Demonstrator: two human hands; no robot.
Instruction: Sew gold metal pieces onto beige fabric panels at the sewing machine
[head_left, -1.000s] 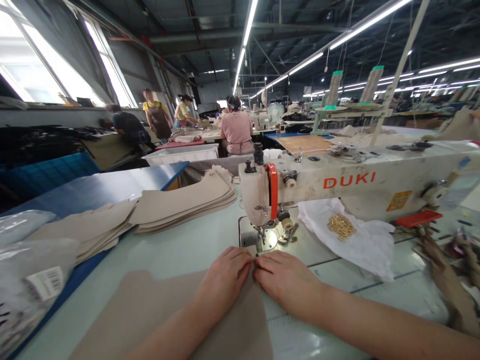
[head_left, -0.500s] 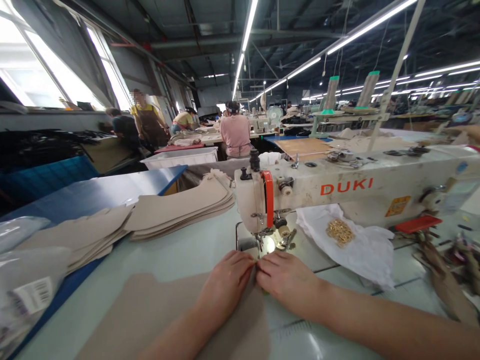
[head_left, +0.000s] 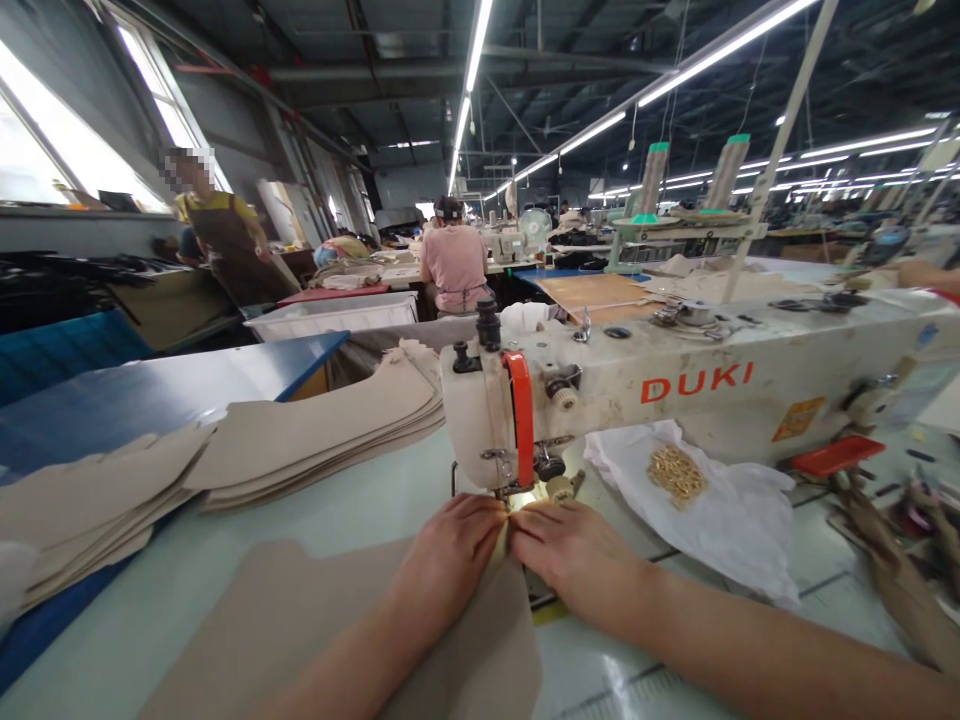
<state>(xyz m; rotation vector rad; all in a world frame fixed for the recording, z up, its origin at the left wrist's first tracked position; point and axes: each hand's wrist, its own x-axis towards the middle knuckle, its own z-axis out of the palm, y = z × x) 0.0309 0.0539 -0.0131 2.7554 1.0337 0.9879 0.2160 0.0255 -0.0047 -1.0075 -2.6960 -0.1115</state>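
A flat beige fabric panel (head_left: 300, 620) lies on the pale sewing table, its far edge running up beneath the needle area of a white sewing machine (head_left: 615, 375). My left hand (head_left: 454, 550) is closed on that edge from the left, thumb and fingers pinched together. From the right, my right hand (head_left: 566, 550) pinches the same edge, its fingertips nearly meeting those of the left. A small lamp lights the spot just behind my fingers. The needle and presser foot are mostly hidden by my hands.
Stacked beige panels (head_left: 322, 430) sit to the left. Behind my right hand, small gold-coloured metal pieces (head_left: 677, 473) rest on a white cloth (head_left: 739, 525). A red tray (head_left: 838, 455) is at right. Thread cones (head_left: 651, 180) stand behind the machine; co-workers are farther back.
My view has tilted and moved closer, so the machine and stacks appear farther left. Both hands keep their pinch on the panel's edge, right by the needle area.
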